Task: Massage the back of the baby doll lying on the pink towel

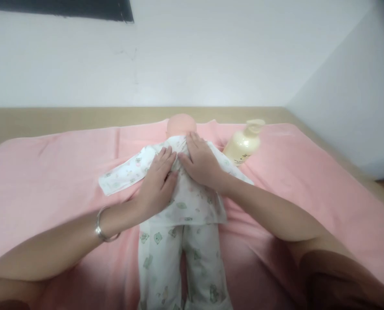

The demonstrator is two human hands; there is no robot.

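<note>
A baby doll (pixel 181 125) lies stretched out on a pink blanket, its bald head at the far end and no face showing. It wears a white printed top (pixel 192 206) and matching trousers (pixel 161 258). My left hand (pixel 157 183) rests flat on the left side of the top, fingers extended. Higher up, near the neck and right shoulder, my right hand (pixel 201 159) presses flat on the cloth with its thumb apart. Neither hand grips anything. The doll's left-side sleeve (pixel 123 176) reaches out over the blanket; my right forearm partly covers the other sleeve.
The pink blanket (pixel 49 172) covers most of a tan surface (pixel 65 118). A pale yellow pump bottle (pixel 243 144) leans or lies on the blanket right of the doll. A white wall (pixel 211 56) stands behind, with a dark panel (pixel 59 8) at upper left.
</note>
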